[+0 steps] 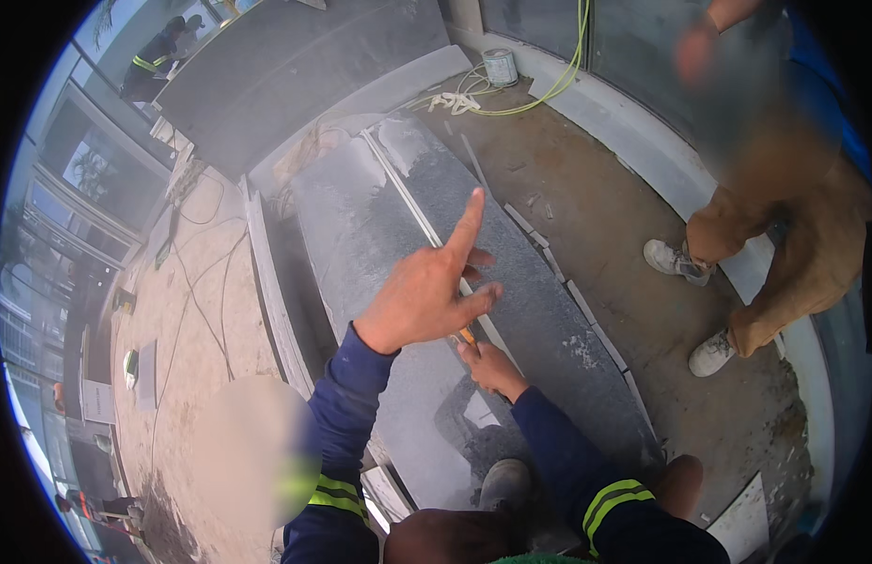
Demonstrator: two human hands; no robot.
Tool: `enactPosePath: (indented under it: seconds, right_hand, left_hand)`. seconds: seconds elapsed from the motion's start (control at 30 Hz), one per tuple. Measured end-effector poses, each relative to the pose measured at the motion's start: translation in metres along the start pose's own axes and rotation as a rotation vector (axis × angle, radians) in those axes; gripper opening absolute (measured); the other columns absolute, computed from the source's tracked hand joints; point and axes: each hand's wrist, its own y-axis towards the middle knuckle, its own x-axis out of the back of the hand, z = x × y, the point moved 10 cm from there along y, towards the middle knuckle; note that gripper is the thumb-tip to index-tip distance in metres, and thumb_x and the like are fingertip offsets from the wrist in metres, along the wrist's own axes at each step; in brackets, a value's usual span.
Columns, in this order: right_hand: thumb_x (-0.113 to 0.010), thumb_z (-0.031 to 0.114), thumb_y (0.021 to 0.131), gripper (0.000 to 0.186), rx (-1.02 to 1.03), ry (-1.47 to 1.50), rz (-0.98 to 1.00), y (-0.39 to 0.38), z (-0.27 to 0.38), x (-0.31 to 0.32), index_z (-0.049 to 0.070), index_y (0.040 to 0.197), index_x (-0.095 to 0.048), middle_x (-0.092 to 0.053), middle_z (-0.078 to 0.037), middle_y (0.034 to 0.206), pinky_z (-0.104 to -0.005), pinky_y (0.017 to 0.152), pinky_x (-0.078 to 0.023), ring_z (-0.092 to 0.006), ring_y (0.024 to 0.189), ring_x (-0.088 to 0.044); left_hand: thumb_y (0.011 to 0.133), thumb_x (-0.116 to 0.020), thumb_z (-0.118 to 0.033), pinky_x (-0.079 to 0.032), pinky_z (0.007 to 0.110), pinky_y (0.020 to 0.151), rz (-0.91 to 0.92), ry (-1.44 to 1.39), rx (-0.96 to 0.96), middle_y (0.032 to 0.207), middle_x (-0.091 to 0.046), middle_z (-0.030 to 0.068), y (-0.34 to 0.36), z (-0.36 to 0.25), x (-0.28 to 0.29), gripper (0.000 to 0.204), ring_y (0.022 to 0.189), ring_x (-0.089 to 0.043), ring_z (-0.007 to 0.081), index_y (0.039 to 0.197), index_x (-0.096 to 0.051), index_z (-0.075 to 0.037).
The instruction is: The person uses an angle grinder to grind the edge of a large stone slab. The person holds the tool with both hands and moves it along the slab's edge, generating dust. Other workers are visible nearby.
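A large grey stone slab (351, 211) lies lengthwise before me, dusty and pale in patches, darker and wet-looking elsewhere. A long, thin, light metal straightedge (403, 188) runs along its middle and passes under my hands. My left hand (426, 291) is above the straightedge, its index finger stretched toward the far right and its thumb apart. It holds nothing that I can see. Just nearer, my right hand (497, 369) is closed on a slim orange pencil (468, 335), beside the straightedge. The pencil's far end is partly hidden by my left hand.
A co-worker's legs and shoes (713, 352) are at the right. A metal can (500, 68) and a yellow-green hose (558, 89) are at the back. Another big slab (314, 70) leans at far left. Black cables (205, 296) cross the left floor; offcut strips (586, 305) border the slab.
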Motion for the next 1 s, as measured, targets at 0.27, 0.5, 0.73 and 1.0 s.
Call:
enactPosePath:
  seconds: [0.27, 0.5, 0.73, 1.0]
  right_hand:
    - [-0.053, 0.057, 0.116, 0.054, -0.016, 0.014, 0.035, 0.019, 0.002, -0.008, 0.005, 0.108, -0.065, -0.06, -0.003, 0.073, -0.0332, 0.046, -0.046, -0.013, 0.052, -0.056]
    - [-0.051, 0.056, 0.117, 0.057, 0.017, 0.063, -0.019, 0.029, -0.02, 0.009, 0.002, 0.102, -0.065, -0.055, -0.004, 0.064, -0.036, 0.044, -0.042, -0.0163, 0.048, -0.054]
    - [-0.053, 0.056, 0.117, 0.053, 0.006, 0.144, 0.1, 0.019, -0.017, -0.02, 0.005, 0.107, -0.063, -0.053, -0.001, 0.066, -0.0313, 0.042, -0.038, -0.0114, 0.047, -0.048]
    - [-0.053, 0.057, 0.116, 0.055, 0.005, 0.098, 0.033, 0.018, 0.02, -0.011, 0.005, 0.106, -0.065, -0.055, 0.0, 0.069, -0.0323, 0.043, -0.041, -0.0108, 0.049, -0.05]
  left_hand:
    - [0.102, -0.078, -0.037, -0.062, 0.038, 0.091, -0.696, 0.076, 0.013, 0.126, -0.08, 0.0195, 0.088, -0.081, 0.35, 0.083, 0.105, -0.079, 0.024, 0.167, -0.045, 0.002]
    - [0.107, -0.076, -0.027, -0.059, 0.041, 0.107, -0.181, -0.205, -0.054, 0.13, -0.082, 0.0149, 0.018, -0.07, 0.13, 0.059, 0.118, -0.078, 0.0267, 0.158, -0.064, -0.001]
    - [0.108, -0.075, -0.022, -0.059, 0.042, 0.108, 0.615, -0.556, -0.248, 0.145, -0.075, 0.0196, 0.009, -0.152, -0.028, 0.063, 0.122, -0.076, 0.0342, 0.164, -0.054, -0.005]
    - [0.104, -0.078, -0.03, -0.06, 0.042, 0.106, -0.669, -0.392, -0.051, 0.152, -0.068, 0.0192, 0.064, -0.008, 0.309, 0.082, 0.124, -0.073, 0.0303, 0.172, -0.038, -0.005]
